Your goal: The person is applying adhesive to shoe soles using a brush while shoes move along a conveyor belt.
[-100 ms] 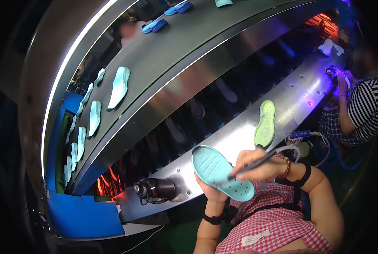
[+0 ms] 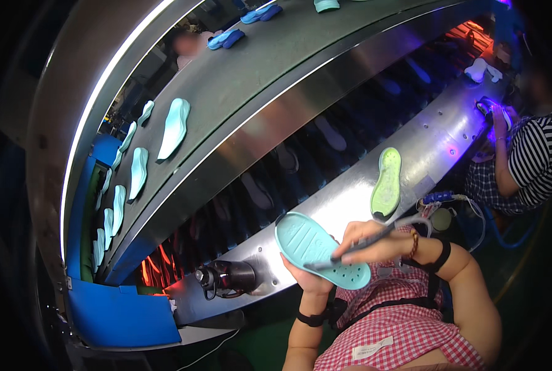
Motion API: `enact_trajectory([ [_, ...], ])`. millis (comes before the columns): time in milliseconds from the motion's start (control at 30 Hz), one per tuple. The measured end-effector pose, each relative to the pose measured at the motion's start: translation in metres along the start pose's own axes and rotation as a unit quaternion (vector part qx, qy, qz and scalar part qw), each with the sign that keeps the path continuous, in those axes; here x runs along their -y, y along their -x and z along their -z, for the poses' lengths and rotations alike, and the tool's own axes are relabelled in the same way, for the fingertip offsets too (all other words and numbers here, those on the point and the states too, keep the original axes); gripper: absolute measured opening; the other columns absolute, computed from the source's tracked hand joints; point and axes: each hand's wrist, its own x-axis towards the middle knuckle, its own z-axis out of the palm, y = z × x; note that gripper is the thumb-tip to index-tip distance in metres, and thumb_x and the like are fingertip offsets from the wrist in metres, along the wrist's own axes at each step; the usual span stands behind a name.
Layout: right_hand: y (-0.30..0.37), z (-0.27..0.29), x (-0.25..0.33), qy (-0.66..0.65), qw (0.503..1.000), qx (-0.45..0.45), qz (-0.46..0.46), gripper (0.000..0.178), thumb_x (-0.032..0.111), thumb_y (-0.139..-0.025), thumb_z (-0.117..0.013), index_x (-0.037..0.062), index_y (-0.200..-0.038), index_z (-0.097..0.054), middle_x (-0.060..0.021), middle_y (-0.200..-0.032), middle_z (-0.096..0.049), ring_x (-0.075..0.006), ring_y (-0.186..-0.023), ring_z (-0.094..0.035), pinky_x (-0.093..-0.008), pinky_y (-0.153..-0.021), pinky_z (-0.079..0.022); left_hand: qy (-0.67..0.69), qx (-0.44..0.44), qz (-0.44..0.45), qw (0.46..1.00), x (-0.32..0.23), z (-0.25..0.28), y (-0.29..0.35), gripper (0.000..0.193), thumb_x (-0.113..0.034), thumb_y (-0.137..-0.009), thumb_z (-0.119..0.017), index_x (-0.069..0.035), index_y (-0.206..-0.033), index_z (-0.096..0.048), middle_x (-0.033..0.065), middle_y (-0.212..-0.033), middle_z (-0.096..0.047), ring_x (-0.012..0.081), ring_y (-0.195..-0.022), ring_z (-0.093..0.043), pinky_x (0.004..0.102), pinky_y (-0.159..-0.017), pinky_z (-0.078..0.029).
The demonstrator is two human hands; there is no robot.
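A teal shoe sole (image 2: 304, 238), its ribbed and perforated face up, lies tilted across my left hand (image 2: 310, 279). The fingers of that hand grip it from below and along its edge, partly hidden by the sole. My right hand (image 2: 378, 247) is closed around a slim dark brush (image 2: 382, 234), slightly blurred. The brush's tip rests on or just over the middle of the sole, beside the holes; I cannot tell whether it touches. A pale tube runs from the rear of the brush. On the metal ledge ahead lies a lime-green sole (image 2: 386, 182) with a dark end.
A dark bottle (image 2: 232, 277) lies on the metal ledge (image 2: 344, 201) to the left. Beyond it, a conveyor belt (image 2: 226, 102) carries several light blue soles (image 2: 174, 128). Glowing red heaters (image 2: 158, 269) show under it. A co-worker in a striped top (image 2: 539, 151) handles a shoe part at the right.
The teal sole has shifted slightly left and up with my left hand. The brush's tip has slid a little left across it.
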Motion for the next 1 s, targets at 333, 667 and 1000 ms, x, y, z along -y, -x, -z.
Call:
enact_trajectory([
  [333, 0.020, -0.003, -0.005, 0.002, 0.996, 0.065, 0.067, 0.022, 0.008, -0.071, -0.068, 0.0067, -0.093, -0.067, -0.0084, -0.084, -0.062, -0.0179, -0.084, -0.056, -0.0266, -0.074, -0.045, -0.029, 0.010, -0.126, 0.992, -0.013, 0.011, -0.013, 0.081, -0.071, -0.078, -0.016, -0.007, -0.117, -0.048, 0.0187, -0.091, -0.058, 0.0332, -0.075, -0.058, 0.0437, -0.069, -0.048],
  [667, 0.027, 0.005, -0.014, -0.093, 0.991, 0.098, 0.019, 0.022, 0.006, -0.073, -0.067, 0.0070, -0.095, -0.066, -0.0087, -0.095, -0.062, -0.0159, -0.092, -0.055, -0.0260, -0.083, -0.043, -0.097, 0.032, -0.168, 0.980, -0.027, -0.013, -0.007, 0.081, -0.071, -0.078, -0.016, -0.008, -0.117, -0.048, 0.0174, -0.091, -0.057, 0.0296, -0.075, -0.058, 0.0412, -0.068, -0.048],
  [1000, 0.028, -0.015, -0.014, -0.399, 0.907, -0.042, -0.129, 0.019, 0.003, -0.078, -0.062, -0.0011, -0.096, -0.062, -0.0103, -0.098, -0.063, -0.0121, -0.089, -0.058, -0.0244, -0.081, -0.046, 0.026, 0.062, -0.006, 0.998, -0.003, -0.028, 0.016, 0.063, -0.052, -0.087, -0.034, -0.006, -0.130, -0.033, 0.0185, -0.119, -0.048, 0.0348, -0.098, -0.055, 0.0491, -0.084, -0.044],
])
